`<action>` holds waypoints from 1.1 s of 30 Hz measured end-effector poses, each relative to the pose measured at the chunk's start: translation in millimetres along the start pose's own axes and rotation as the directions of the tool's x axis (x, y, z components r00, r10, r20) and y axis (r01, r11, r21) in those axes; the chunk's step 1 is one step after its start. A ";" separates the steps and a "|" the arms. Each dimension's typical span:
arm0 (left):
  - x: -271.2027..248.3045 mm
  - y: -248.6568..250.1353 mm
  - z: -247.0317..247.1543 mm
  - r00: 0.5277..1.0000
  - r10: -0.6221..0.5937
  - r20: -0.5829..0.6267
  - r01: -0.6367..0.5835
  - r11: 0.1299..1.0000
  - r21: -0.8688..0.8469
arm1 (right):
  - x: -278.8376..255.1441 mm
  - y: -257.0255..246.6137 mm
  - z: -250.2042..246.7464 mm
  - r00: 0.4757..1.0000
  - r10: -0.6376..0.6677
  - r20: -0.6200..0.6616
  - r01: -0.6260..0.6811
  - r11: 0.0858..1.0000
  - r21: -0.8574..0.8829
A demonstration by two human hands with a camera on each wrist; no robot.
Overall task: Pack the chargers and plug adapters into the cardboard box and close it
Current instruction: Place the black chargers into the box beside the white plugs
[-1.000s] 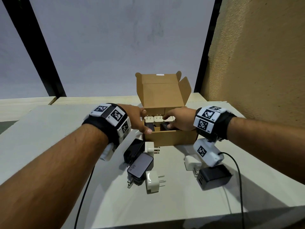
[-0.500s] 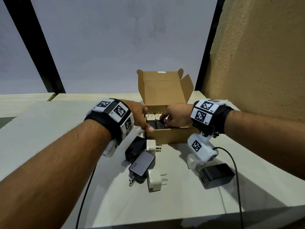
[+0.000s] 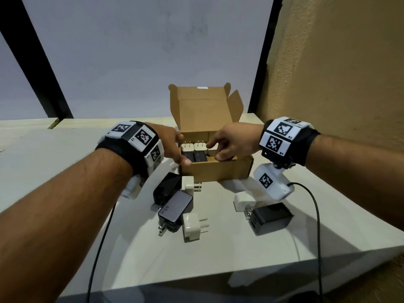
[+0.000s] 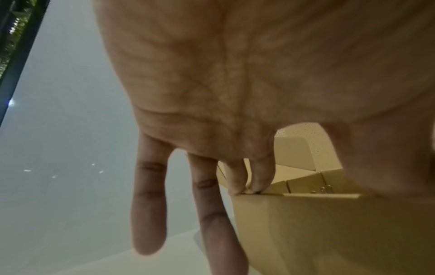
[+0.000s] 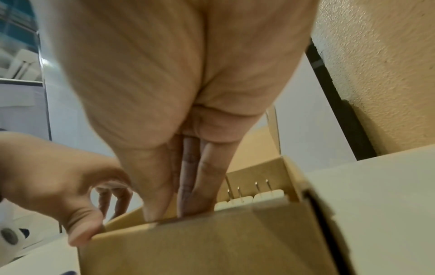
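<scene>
At the left of the head view, the left hand (image 3: 172, 147) steadies the cardboard box (image 3: 216, 170): its thumb presses the near left corner, two fingertips (image 4: 255, 183) rest on the left rim, and the other fingers hang straight down outside the wall. It holds nothing. Below it, on the bench (image 3: 218, 259), a cluster waits unpacked: a black charger (image 3: 166, 189), a white plug adapter (image 3: 189, 183), a grey-faced charger marked 65W (image 3: 175, 208) and another white adapter (image 3: 192, 228).

In the centre, the box stands with its lid (image 3: 201, 108) upright behind. White adapters (image 3: 192, 147) line its back row, prongs up, with black chargers (image 3: 194, 157) in front.

The right hand (image 3: 229, 143) reaches into the right part of the box with fingers curled low; whether it holds something there I cannot tell. Lower right lie a white adapter (image 3: 241, 199) and a black multi-port charger (image 3: 270, 217).

The likeliest trouble, in my judgement, is the upturned prongs snagging fingers or stopping the lid from shutting; a hard push could also slide the light box. Little room remains inside, only near the right wall. Outside, the bench is open toward the front edge, while the wall (image 3: 338, 62) crowds the right.
</scene>
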State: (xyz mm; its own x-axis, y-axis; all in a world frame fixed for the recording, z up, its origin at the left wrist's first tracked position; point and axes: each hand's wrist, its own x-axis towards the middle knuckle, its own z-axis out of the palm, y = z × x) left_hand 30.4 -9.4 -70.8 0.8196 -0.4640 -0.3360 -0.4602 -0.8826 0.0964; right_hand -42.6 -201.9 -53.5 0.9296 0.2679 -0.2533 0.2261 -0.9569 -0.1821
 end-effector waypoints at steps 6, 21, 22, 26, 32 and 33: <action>0.0 5.0 -1.2 1.000 -0.002 0.023 0.002 1.000 -0.003 | -46.9 4.9 0.2 0.985 -0.094 -0.142 0.115 0.983 0.141; 1.1 5.9 -1.0 0.999 -0.024 -0.026 0.023 0.999 -0.040 | -101.8 -4.6 27.0 0.926 -0.137 0.351 0.148 0.989 -0.005; 1.3 6.2 -0.9 0.999 -0.022 -0.031 0.021 0.999 -0.041 | -101.3 -5.3 30.1 0.924 -0.144 0.355 0.167 0.985 -0.034; 1.2 5.3 1.0 0.999 -0.019 -0.037 0.018 1.000 -0.017 | -101.6 -8.3 37.2 0.934 -0.169 0.316 0.218 0.968 -0.126; 0.4 5.6 -0.2 0.999 -0.012 -0.038 0.011 0.999 -0.038 | -99.4 -14.3 14.4 0.961 -0.168 0.220 0.196 0.974 -0.113; -0.3 5.8 -0.4 0.999 -0.012 -0.037 0.011 0.999 -0.042 | -98.9 -14.8 5.4 0.970 -0.170 0.177 0.187 0.979 -0.086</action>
State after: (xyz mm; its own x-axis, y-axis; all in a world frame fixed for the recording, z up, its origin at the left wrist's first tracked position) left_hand 27.6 -14.4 -69.8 0.8373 -0.4556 -0.3021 -0.4366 -0.8899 0.1319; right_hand -139.5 -213.6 -30.9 0.8114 0.4419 -0.3825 0.4201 -0.8960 -0.1440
